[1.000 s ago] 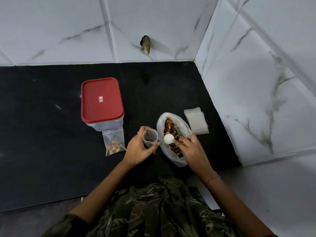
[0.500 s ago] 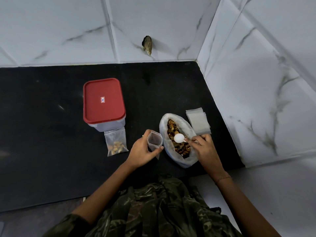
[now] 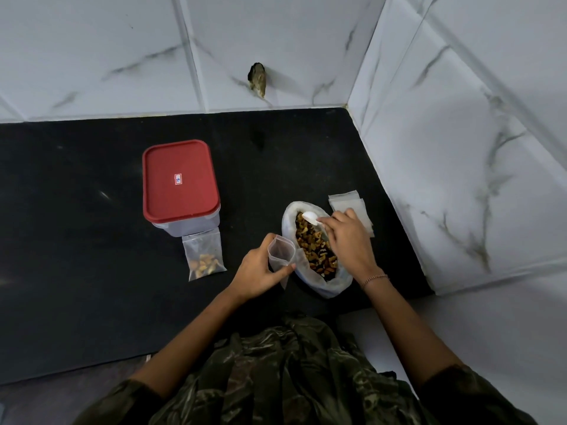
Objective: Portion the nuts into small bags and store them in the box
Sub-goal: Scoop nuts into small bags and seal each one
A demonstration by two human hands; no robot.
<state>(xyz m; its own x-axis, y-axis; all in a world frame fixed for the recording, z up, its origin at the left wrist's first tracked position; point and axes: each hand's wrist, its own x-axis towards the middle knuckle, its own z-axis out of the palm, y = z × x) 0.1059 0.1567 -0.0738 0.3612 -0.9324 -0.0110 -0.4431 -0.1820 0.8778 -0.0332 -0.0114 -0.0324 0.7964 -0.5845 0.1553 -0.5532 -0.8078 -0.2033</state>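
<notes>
We are clamping left fingers [image 3: 286,267] near the mouth of the likely limp small bag [image 3: 281,249], right fingers [image 3: 333,221] pinching the spoon [image 3: 310,216].

Your left hand [image 3: 260,269] sits near centre, fingers and thumb curled round a small bag [image 3: 280,251], forearm bare, angling in from the near left. Your right hand [image 3: 346,237] lies farther and to the right, knuckles up, fingertips pinching a white spoon [image 3: 310,216].
</notes>
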